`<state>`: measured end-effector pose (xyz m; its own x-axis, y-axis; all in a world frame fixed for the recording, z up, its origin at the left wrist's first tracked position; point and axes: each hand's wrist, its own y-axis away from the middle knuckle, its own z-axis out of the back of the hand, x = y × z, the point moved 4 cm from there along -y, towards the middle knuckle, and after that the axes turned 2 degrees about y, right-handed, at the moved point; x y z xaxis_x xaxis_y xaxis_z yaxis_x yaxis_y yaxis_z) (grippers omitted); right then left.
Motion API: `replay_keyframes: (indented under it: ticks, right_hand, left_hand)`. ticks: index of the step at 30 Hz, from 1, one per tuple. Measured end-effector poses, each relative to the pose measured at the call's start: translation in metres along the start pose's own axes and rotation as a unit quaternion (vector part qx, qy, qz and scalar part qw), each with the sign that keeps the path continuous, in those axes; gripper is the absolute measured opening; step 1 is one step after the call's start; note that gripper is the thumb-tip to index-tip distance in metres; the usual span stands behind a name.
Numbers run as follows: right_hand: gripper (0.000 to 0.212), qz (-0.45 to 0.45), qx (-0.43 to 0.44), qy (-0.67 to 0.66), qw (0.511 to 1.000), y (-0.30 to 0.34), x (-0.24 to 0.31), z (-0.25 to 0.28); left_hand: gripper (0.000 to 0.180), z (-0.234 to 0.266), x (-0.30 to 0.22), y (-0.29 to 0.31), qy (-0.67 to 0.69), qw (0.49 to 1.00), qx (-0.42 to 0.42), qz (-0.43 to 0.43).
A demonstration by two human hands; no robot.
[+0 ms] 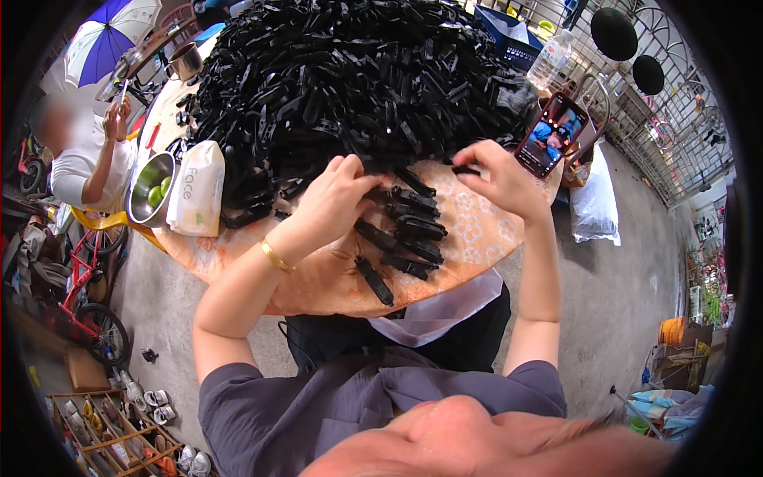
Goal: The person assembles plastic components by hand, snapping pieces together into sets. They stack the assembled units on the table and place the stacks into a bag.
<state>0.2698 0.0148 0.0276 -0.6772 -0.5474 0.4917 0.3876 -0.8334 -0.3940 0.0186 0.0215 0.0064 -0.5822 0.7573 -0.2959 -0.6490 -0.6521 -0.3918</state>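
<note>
A row of long, narrow black plastic pieces [417, 226] lies on the orange patterned tablecloth [477, 230] in front of me. My left hand [338, 199] is at the row's left side, its fingers curled downward. Whatever they may hold is hidden. To the right of the row, my right hand [497, 179] pinches a small black plastic piece [466, 169] between thumb and fingertips, slightly blurred. Beyond both hands rises a large heap of similar black pieces [342, 79]. One piece [373, 280] lies apart, near the table's front edge.
A phone [552, 135] with a lit screen stands at the right, a plastic bottle [550, 60] behind it. Left are a tissue pack [196, 191] and a metal bowl [151, 187] with green fruit. Another person [87, 159] sits far left. White cloth [445, 306] hangs below the table edge.
</note>
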Motion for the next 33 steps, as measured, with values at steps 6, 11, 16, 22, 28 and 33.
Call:
replay_keyframes:
  ticks: [6, 11, 16, 22, 28, 33]
  right_hand:
    - [0.017, 0.015, 0.015, -0.167, 0.986, -0.049, 0.043, -0.029]
    - [0.022, 0.042, -0.067, -0.193, 0.978, -0.068, 0.053, -0.059]
    - [0.027, 0.053, -0.088, -0.171, 0.98, -0.061, 0.068, -0.073]
    - [0.038, 0.201, -0.188, -0.036, 0.961, -0.053, 0.076, -0.074]
    - [0.043, 0.216, -0.163, -0.003, 0.963, -0.05, 0.069, -0.073]
    - [0.045, 0.19, -0.162, -0.05, 0.967, -0.056, 0.064, -0.064]
  left_hand:
    - [0.018, 0.002, -0.002, 0.001, -0.031, 0.999, -0.017, -0.022]
    - [0.014, 0.011, 0.031, -0.004, 0.3, 0.903, -0.166, 0.259]
    - [0.022, 0.004, 0.033, -0.001, 0.566, 0.741, -0.167, 0.32]
    - [0.027, -0.006, 0.038, 0.002, 0.757, 0.584, -0.083, 0.281]
    - [0.029, -0.006, 0.033, -0.001, 0.641, 0.721, -0.069, 0.254]
    - [0.038, 0.008, 0.025, -0.004, 0.497, 0.828, -0.068, 0.25]
